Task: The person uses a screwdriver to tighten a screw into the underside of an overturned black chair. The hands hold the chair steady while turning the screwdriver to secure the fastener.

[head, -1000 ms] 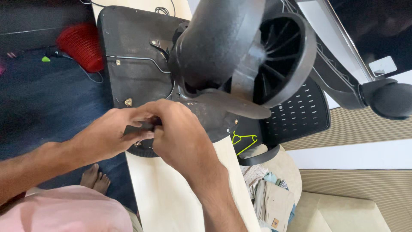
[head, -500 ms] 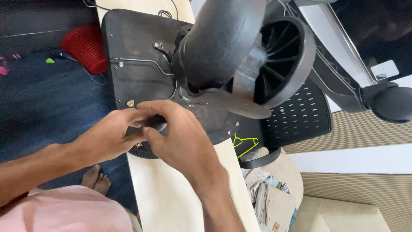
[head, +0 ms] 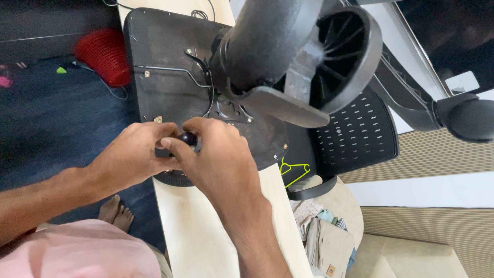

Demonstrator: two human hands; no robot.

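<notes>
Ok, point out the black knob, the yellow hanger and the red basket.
black knob (head: 188,138), head view, on its rounded end between both hands.
yellow hanger (head: 294,171), head view, on its lower bar.
red basket (head: 103,54), head view, on its mesh side.

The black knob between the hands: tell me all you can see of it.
The knob is small, round, glossy black, likely plastic. Only its rounded top shows; the rest is hidden. It sits at the near edge of the upturned chair seat, which lies underside-up on a pale table. The right hand curls its fingers over it; the left hand closes in from the other side.
</notes>
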